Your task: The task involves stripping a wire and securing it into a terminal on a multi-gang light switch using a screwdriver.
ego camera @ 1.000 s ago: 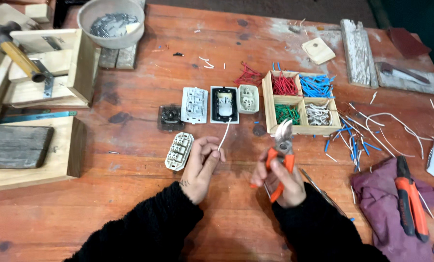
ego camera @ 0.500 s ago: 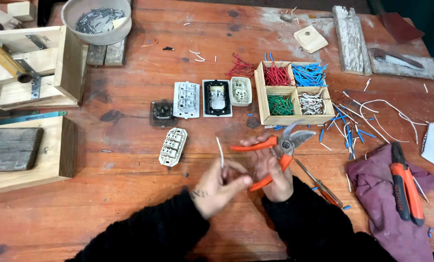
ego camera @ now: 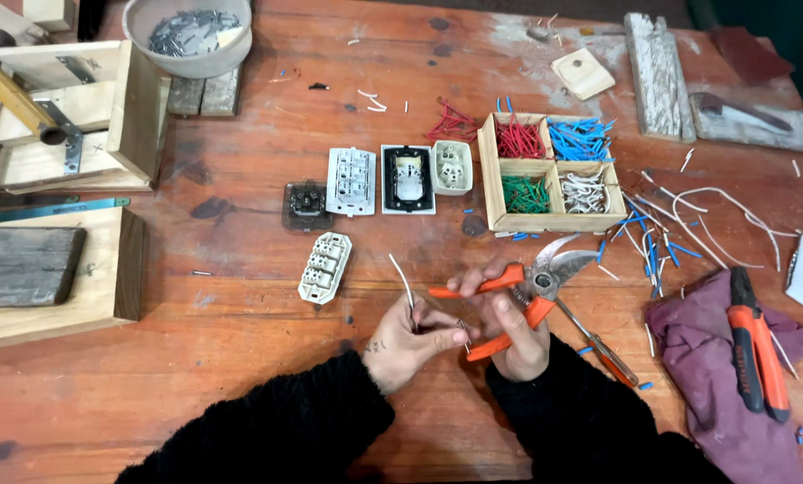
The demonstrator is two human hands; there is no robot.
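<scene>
White terminal block lies on table, up-left of left fingers. Left hand: fingers pinched shut on short white wire, wire poking up past fingertips. Just right, almost touching, right hand: fingers wrapped round orange-handled shears, blades gaping, pointing up-right. Beyond shear tips, wooden tray with sorted coloured wire bits. Far right, purple cloth, orange pliers on top.
</scene>
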